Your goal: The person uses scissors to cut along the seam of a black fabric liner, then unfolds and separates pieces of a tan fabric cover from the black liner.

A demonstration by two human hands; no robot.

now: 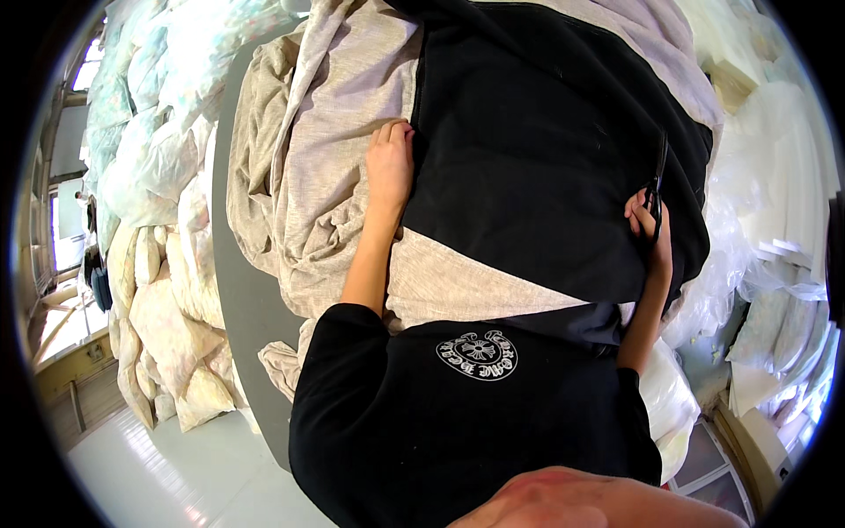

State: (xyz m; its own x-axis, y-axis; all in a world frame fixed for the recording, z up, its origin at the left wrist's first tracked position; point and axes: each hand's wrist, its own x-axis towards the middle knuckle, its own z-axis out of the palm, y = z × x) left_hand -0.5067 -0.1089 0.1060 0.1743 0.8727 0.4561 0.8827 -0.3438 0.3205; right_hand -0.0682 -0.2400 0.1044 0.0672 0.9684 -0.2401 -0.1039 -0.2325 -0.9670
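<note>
A large black fabric piece [537,132] lies spread over beige, heathered fabric [326,106], with a beige triangle showing at its lower left. My left hand [390,167] is at the left edge of the black fabric, its fingers curled together on that seam. My right hand [650,220] grips black-handled scissors [657,172] near the right side of the black fabric, with the blades pointing away from me. Bunched beige cloth lies left of my left arm.
A grey table [245,326] supports the fabric. Tall piles of stuffed, plastic-wrapped bundles [158,264] stand at the left, above a pale floor [150,462]. White sheets and plastic-covered material [775,176] are stacked at the right. Windows show at the far left.
</note>
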